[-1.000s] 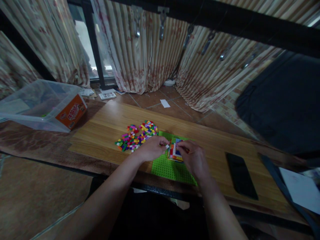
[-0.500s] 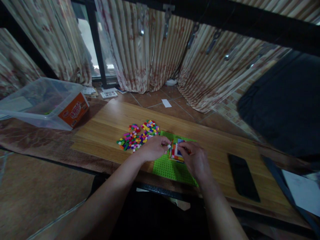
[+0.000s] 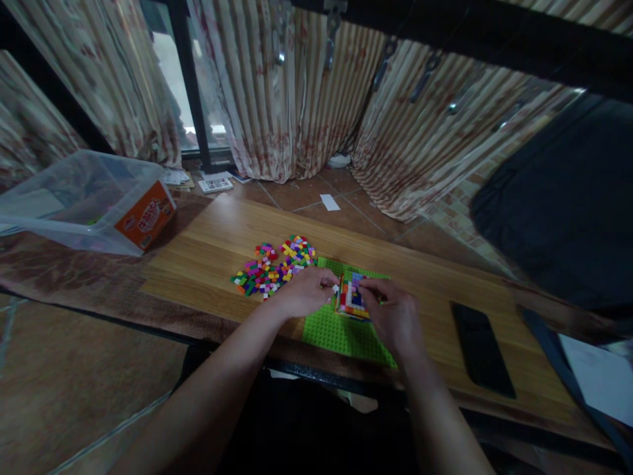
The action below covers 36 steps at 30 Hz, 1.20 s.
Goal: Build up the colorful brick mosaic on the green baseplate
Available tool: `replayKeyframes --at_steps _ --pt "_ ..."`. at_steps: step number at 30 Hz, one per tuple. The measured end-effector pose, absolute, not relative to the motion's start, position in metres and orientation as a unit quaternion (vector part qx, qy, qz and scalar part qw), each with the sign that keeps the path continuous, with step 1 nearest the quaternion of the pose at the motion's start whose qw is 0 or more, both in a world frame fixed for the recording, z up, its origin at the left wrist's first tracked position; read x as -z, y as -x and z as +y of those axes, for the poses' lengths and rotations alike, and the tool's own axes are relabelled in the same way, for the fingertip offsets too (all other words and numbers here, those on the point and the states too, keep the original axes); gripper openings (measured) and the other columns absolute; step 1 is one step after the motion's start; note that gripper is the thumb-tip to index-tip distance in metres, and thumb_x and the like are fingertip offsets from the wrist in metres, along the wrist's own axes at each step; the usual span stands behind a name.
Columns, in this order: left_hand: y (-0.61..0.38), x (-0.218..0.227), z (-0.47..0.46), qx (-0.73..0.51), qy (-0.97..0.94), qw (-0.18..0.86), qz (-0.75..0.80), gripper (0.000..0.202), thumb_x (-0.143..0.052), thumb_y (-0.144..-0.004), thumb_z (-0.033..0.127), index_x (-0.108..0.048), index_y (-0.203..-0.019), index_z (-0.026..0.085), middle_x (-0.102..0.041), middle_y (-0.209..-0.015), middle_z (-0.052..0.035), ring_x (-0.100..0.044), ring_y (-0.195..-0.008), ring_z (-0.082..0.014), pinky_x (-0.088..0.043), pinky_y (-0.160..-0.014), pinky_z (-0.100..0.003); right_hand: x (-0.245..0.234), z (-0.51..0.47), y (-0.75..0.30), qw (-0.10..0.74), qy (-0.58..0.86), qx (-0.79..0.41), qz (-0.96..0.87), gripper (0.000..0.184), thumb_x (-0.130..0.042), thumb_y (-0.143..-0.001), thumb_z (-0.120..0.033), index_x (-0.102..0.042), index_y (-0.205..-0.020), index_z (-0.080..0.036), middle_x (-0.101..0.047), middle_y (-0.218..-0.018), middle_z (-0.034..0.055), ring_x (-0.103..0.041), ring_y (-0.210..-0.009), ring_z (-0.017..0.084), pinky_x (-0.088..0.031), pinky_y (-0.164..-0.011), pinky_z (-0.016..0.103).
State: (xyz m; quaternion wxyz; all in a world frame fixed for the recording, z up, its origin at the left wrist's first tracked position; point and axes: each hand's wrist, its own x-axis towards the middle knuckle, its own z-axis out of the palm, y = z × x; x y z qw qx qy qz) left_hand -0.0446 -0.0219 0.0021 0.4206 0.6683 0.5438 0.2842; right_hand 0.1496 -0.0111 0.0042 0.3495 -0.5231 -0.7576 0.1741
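A small multicoloured brick build (image 3: pixel 350 298) stands on a bright green baseplate (image 3: pixel 341 333) on the wooden table. My left hand (image 3: pixel 302 293) is curled at the build's left side, its fingertips pinching a small white brick (image 3: pixel 335 288). My right hand (image 3: pixel 394 316) rests on the build's right side, thumb and fingers closed against its top edge. A heap of loose coloured bricks (image 3: pixel 274 267) lies just left of the baseplate, behind my left hand.
A clear plastic tub with an orange label (image 3: pixel 93 210) sits at the far left. A black phone (image 3: pixel 482 353) lies right of the baseplate. White paper (image 3: pixel 596 376) and a dark bag (image 3: pixel 558 204) fill the right side. Striped curtains hang behind the table.
Both hands stay at the build. My right hand's fingers have shifted slightly right along its top edge. The view has drifted a little.
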Motion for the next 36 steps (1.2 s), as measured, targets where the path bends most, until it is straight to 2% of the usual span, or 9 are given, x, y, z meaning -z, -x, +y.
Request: replayKeyframes --at_steps 5,14,22,30,36 --pt "0.044 -0.004 -0.023 -0.289 -0.67 0.404 0.551 0.023 -0.053 -0.078 0.017 -0.072 -0.091 0.016 -0.073 -0.082 -0.0032 -0.064 -0.077 -0.0162 -0.048 -0.072 -0.026 -0.005 -0.008 -0.153 0.361 0.561 -0.186 -0.721 0.027 -0.059 -0.083 -0.041 -0.073 -0.086 -0.019 -0.071 -0.083 0.0077 -0.062 -0.069 0.02 -0.049 -0.071 0.035" --pt "0.044 0.0 -0.021 -0.288 -0.667 0.416 0.547 0.022 -0.053 -0.077 0.016 -0.071 -0.09 0.016 -0.072 -0.077 -0.0015 -0.063 -0.071 -0.0143 -0.046 -0.065 -0.024 0.007 0.001 -0.152 0.335 0.619 -0.144 -0.696 0.042 -0.061 -0.078 -0.057 -0.072 -0.087 -0.018 -0.065 -0.092 0.0124 -0.059 -0.087 0.027 -0.046 -0.079 0.043" --pt "0.043 -0.001 -0.021 -0.29 -0.668 0.413 0.546 0.024 -0.052 -0.077 0.015 -0.072 -0.091 0.016 -0.072 -0.078 -0.0022 -0.063 -0.072 -0.0148 -0.047 -0.066 -0.025 0.017 0.003 -0.151 0.339 0.633 -0.114 -0.687 0.039 -0.068 -0.072 -0.055 -0.069 -0.089 -0.02 -0.061 -0.091 0.0122 -0.056 -0.09 0.029 -0.044 -0.083 0.047" --pt "0.043 -0.001 -0.022 -0.294 -0.665 0.412 0.549 0.024 -0.052 -0.077 0.014 -0.072 -0.09 0.016 -0.073 -0.08 -0.003 -0.064 -0.074 -0.0157 -0.048 -0.07 -0.026 0.024 0.005 -0.15 0.358 0.623 -0.129 -0.683 0.038 -0.067 -0.073 -0.051 -0.066 -0.093 -0.019 -0.063 -0.091 0.0106 -0.058 -0.086 0.026 -0.046 -0.079 0.042" --pt "0.044 0.001 -0.019 -0.304 -0.659 0.413 0.55 0.023 -0.054 -0.077 0.016 -0.072 -0.09 0.015 -0.071 -0.077 -0.0024 -0.062 -0.072 -0.0155 -0.048 -0.067 -0.026 0.024 0.004 -0.148 0.349 0.628 -0.166 -0.676 0.041 -0.067 -0.074 -0.051 -0.065 -0.099 -0.019 -0.063 -0.098 0.0115 -0.058 -0.087 0.026 -0.047 -0.08 0.042"
